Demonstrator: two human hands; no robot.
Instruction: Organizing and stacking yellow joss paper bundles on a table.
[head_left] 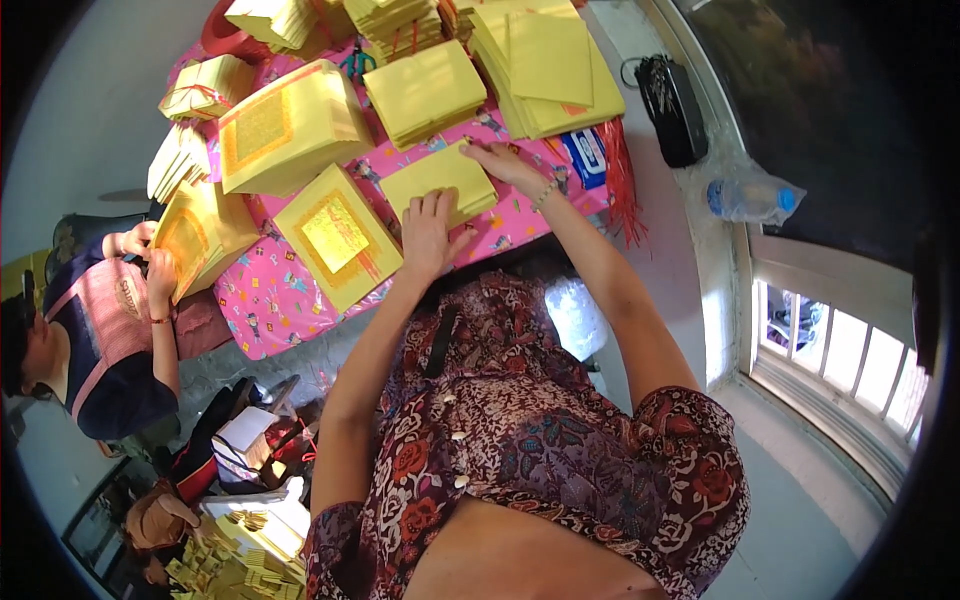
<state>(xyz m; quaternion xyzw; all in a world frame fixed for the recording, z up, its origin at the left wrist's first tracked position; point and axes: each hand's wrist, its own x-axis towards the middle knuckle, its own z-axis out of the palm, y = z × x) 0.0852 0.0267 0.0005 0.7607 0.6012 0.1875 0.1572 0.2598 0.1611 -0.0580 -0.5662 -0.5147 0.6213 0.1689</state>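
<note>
A small stack of folded yellow paper (435, 182) lies near the front edge of the table. Across its near side my left hand (430, 238) rests with the fingers laid on top and the thumb apart. My right hand (508, 168) is at the far right corner of the stack, its fingers closed on the paper's edge. Left of the stack lies a yellow sheet pile with a gold square and an orange-red border (335, 235). Just beyond my hands sits a thicker yellow paper stack (425, 90).
More yellow stacks (545, 60) crowd the pink patterned tablecloth (275, 320). A blue-and-white packet (585, 158) and red strings (622, 190) lie at the right edge. Teal-handled scissors (357, 62) lie at the back. At left, another person (120, 310) handles a yellow stack.
</note>
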